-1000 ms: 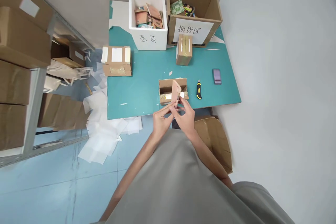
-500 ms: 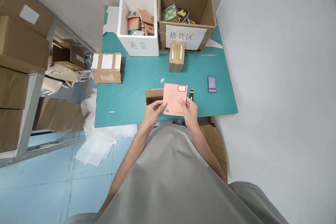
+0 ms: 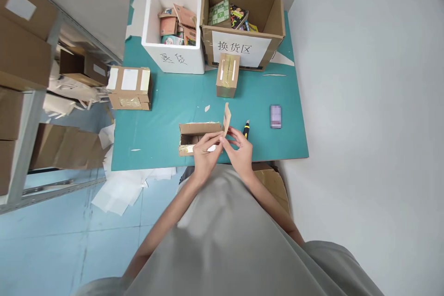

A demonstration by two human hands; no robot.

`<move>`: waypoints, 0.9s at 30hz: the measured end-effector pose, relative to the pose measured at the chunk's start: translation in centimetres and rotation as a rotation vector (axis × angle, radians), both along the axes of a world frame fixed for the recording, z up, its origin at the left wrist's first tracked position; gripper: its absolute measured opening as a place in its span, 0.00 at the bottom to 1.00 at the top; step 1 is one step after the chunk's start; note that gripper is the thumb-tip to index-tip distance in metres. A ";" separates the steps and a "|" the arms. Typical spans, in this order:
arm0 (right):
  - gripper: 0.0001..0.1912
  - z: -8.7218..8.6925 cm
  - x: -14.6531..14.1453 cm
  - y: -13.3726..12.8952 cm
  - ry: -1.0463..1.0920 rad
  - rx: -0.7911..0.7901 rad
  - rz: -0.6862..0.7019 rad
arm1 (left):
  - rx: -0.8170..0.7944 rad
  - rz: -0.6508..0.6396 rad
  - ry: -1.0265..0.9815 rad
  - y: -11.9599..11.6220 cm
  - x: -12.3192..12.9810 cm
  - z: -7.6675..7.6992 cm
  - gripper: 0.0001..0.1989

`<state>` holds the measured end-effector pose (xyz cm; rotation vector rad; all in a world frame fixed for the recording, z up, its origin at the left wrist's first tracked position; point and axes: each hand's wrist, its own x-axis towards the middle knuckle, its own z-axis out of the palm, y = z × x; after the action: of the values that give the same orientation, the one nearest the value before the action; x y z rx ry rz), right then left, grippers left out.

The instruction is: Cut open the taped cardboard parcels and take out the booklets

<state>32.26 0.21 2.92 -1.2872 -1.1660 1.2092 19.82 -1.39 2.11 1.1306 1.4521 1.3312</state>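
A thin booklet [image 3: 226, 118] stands nearly edge-on to me above the table's front edge. My left hand [image 3: 206, 151] pinches its lower end from the left. On the other side, my right hand [image 3: 239, 150] grips the same end between thumb and fingers. Behind and left of my hands lies an open small cardboard box [image 3: 200, 127] with tape on its front, partly covered by my left hand. A black and yellow utility knife [image 3: 246, 130] rests on the table just beyond my right hand.
On the green table [image 3: 166, 134] stand a white foam box [image 3: 178, 59] and a large cardboard box [image 3: 243, 46], both holding booklets. A small closed carton [image 3: 228, 76], a taped carton [image 3: 131, 88] and a phone [image 3: 276, 116] lie nearer. Shelving with cartons [image 3: 21, 60] is at left.
The booklet has turned from facing me flat, pink back showing, to nearly edge-on. Both hands have come closer together around its lower end. The view has shifted slightly.
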 end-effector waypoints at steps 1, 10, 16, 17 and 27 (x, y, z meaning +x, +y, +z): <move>0.23 -0.1 -0.3 0.3 0.003 0.003 -0.018 | 0.037 -0.025 0.037 0.1 -0.1 0.2 0.14; 0.23 -0.6 -1.8 2.2 0.122 -0.072 -0.081 | -0.075 0.097 -0.066 1.5 -6.4 -0.2 0.20; 0.23 -0.5 -5.0 1.3 0.079 -0.091 -0.094 | -0.302 -0.029 -0.469 1.9 -11.3 -1.8 0.33; 0.24 -0.6 -5.6 1.3 0.077 -0.095 -0.097 | -0.350 -0.083 -0.524 1.7 -11.8 -2.0 0.31; 0.32 -0.2 -11.3 -0.1 -0.138 0.002 -0.214 | -0.327 -0.041 -0.431 -0.4 -15.9 -1.7 0.25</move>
<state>20.98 0.07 2.76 -1.4728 -1.0948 0.9755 3.89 -1.75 0.40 0.6121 1.2582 1.1663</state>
